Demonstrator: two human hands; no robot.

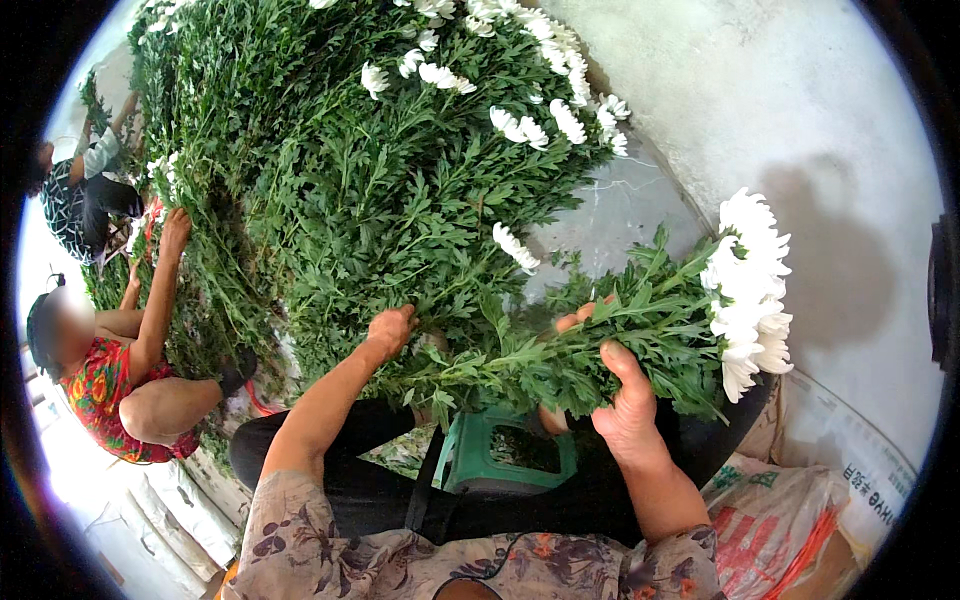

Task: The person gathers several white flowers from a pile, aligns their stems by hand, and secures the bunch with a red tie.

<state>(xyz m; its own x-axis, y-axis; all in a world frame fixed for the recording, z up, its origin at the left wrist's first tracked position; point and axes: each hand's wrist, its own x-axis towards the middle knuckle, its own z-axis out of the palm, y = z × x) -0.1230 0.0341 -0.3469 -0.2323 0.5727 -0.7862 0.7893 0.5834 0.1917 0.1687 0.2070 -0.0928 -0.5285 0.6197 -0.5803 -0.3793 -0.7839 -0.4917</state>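
While the right hand (627, 395) grips chrysanthemums (675, 325), the left hand (392, 328) is curled beside them

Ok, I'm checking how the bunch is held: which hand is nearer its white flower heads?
Right. The right hand holds the bunch by its leafy stems, just left of the flower heads; the left hand is much farther left, at the leafy pile.

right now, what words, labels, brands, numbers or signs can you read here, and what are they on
White packaging, lower right: large dark lettering, tilted, which I won't copy out; its finer print is too small to read.
Plastic bag beside it: red and green print, too creased and blurred to read.
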